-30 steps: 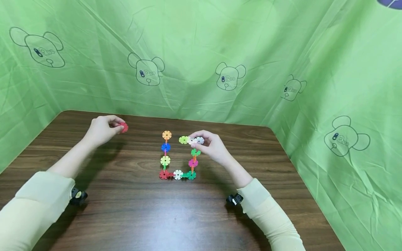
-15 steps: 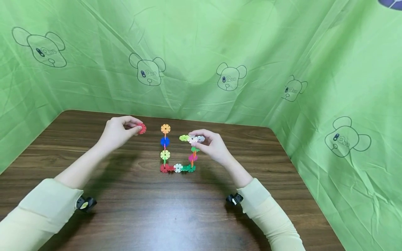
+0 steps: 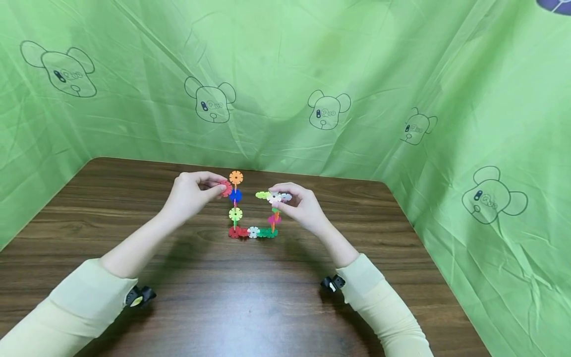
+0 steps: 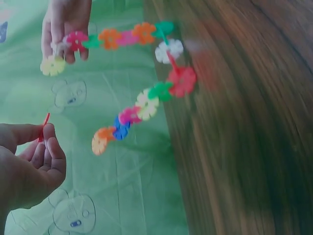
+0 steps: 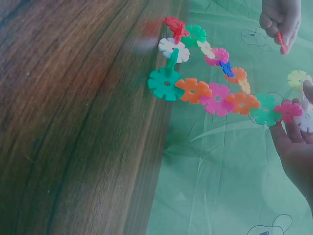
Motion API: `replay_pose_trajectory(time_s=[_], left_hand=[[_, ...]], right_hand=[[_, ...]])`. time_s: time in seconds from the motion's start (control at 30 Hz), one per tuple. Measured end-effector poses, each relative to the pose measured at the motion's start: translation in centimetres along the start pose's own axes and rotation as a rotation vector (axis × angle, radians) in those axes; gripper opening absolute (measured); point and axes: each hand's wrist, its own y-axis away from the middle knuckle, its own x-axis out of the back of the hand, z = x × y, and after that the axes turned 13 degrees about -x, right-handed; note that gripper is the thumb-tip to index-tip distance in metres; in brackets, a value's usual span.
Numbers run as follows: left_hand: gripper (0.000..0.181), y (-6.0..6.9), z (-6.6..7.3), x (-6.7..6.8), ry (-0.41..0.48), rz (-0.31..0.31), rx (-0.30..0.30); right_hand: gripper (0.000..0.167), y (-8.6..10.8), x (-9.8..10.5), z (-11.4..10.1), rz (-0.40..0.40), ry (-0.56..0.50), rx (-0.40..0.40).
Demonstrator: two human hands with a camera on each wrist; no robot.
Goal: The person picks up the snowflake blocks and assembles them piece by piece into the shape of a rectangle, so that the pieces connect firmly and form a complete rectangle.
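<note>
My left hand (image 3: 189, 193) pinches a loose red snowflake disc (image 3: 225, 188) between thumb and fingers. In the left wrist view this red disc (image 4: 44, 128) shows edge-on, apart from the chain. My right hand (image 3: 301, 206) pinches a white snowflake disc (image 3: 274, 198) of a U-shaped chain of slotted snowflake discs. A yellow-green disc (image 3: 261, 195) sticks out beside those fingers. The chain's other arm ends in an orange disc (image 3: 236, 177), with a blue disc (image 3: 235, 196) below it. Along the bottom run a red disc (image 3: 234, 232), a white disc (image 3: 254, 232) and a green disc (image 3: 271, 233).
A brown wood-grain table (image 3: 250, 302) lies below both hands. Green curtains (image 3: 267, 74) with drawn bear faces enclose its back and sides. Small black cameras (image 3: 140, 296) are strapped at the wrists.
My left hand has moved right with the red disc, up close to the chain's left arm. The chain's lower part has swung upward in view, while my right hand stays nearly still.
</note>
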Motion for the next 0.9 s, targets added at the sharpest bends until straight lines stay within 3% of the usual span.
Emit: replay_pose_trajectory(time_s=[0.23, 0.43, 0.63, 0.9], left_hand=[[0.017, 0.1, 0.8, -1.4, 0.11, 0.006, 0.016], [0.018, 0.2, 1.3, -2.5, 0.234, -0.014, 0.074], [0.021, 0.0, 1.4, -3.5, 0.282, -0.01, 0.108], [0.023, -0.1, 1.6, -4.4, 0.389, -0.003, 0.118]], right_hand=[[0.03, 0.7, -0.3, -2.8, -0.011, 0.009, 0.0], [0.029, 0.8, -0.3, -2.9, -0.014, 0.028, -0.001], [0.028, 0.8, -0.4, -2.9, -0.017, 0.042, 0.021], [0.027, 0.8, -0.4, -2.9, -0.027, 0.05, 0.037]])
